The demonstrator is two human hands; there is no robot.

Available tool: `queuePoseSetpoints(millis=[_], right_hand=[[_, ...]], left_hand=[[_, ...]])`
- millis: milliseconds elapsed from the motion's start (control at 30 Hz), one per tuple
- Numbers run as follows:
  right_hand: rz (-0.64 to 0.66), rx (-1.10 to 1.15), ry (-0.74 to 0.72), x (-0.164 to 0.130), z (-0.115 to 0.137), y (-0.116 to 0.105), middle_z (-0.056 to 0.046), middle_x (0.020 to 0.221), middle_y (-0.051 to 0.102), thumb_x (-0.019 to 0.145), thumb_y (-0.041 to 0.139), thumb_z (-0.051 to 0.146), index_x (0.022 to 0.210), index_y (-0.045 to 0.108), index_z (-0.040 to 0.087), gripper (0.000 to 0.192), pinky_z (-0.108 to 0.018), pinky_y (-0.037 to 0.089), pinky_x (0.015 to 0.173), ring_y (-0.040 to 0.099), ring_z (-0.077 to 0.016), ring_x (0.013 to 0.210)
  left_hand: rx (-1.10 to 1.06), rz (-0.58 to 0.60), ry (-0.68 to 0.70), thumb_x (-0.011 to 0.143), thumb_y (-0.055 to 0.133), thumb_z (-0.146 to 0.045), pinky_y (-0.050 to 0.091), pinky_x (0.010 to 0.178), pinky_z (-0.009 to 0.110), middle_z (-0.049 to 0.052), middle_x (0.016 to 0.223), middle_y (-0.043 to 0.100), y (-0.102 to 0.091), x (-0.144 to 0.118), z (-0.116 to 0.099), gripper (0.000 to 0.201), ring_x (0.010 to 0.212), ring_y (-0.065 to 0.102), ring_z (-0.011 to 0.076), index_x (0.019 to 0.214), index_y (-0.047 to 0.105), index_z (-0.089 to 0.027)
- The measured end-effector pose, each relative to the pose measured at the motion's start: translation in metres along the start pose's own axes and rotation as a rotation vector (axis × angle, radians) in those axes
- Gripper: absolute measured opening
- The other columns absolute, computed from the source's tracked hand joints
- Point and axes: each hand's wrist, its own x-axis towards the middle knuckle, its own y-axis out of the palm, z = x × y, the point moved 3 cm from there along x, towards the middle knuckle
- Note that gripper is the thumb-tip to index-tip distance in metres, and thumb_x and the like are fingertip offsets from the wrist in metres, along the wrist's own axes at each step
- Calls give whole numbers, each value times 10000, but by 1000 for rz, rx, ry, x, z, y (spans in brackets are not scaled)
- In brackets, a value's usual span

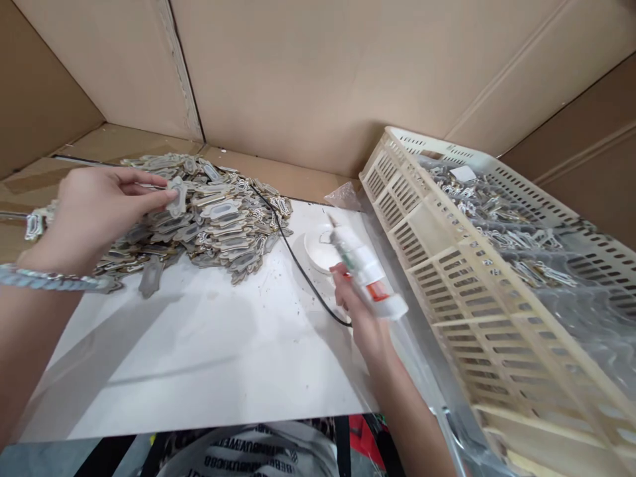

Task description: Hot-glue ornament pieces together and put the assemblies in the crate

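Cardbd panels (318,79) behind heap (223,215) of many small frame-shaped pcs. White tabletop (213,371) under heap, extends in front. Slotted plastic crate (437,265), well R of heap; holds similar pcs (491,192) in clear trays (581,331). White dish (310,253) R of heap, partly hidden by R hand's (365,318) bottle (368,275). Blk cable (304,273) in the way: runs from heap's R side to near R hand, betw heap & dish.

R fingers: wrapped round bottle, nozzle up, tilted, blurred, R of heap. L hand (102,205): fingers pinched on one frame pc (177,197), at heap's L part; can't tell if pc touches heap. One loose pc (151,277) just in front of heap.
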Motion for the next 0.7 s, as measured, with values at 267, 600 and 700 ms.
queuePoseSetpoints(millis=[267,600,700], right_hand=[[-398,419,129,-7,-3,-21,40,829,647,687,754,351,762,584,190,246,-184,295,384,448,-15,394],[-492,714,467,-30,-25,-28,41,887,695,648,841,312,827,647,213,282,-145,461,443,566,-34,528],[-486,775,562,-30,-33,-30,35,893,720,672,856,304,900,683,232,295,-139,510,460,588,-40,531]], left_hand=[[226,-7,81,767,630,-422,426,1013,427,-10,653,615,8,1,-13,363,894,628,231,1013,684,-161],[320,-22,136,772,506,-491,425,935,400,49,691,610,11,-1,-13,455,866,603,257,934,723,-126],[298,-63,162,782,459,-510,423,914,401,53,647,587,9,-4,-10,516,839,602,267,960,743,-118]])
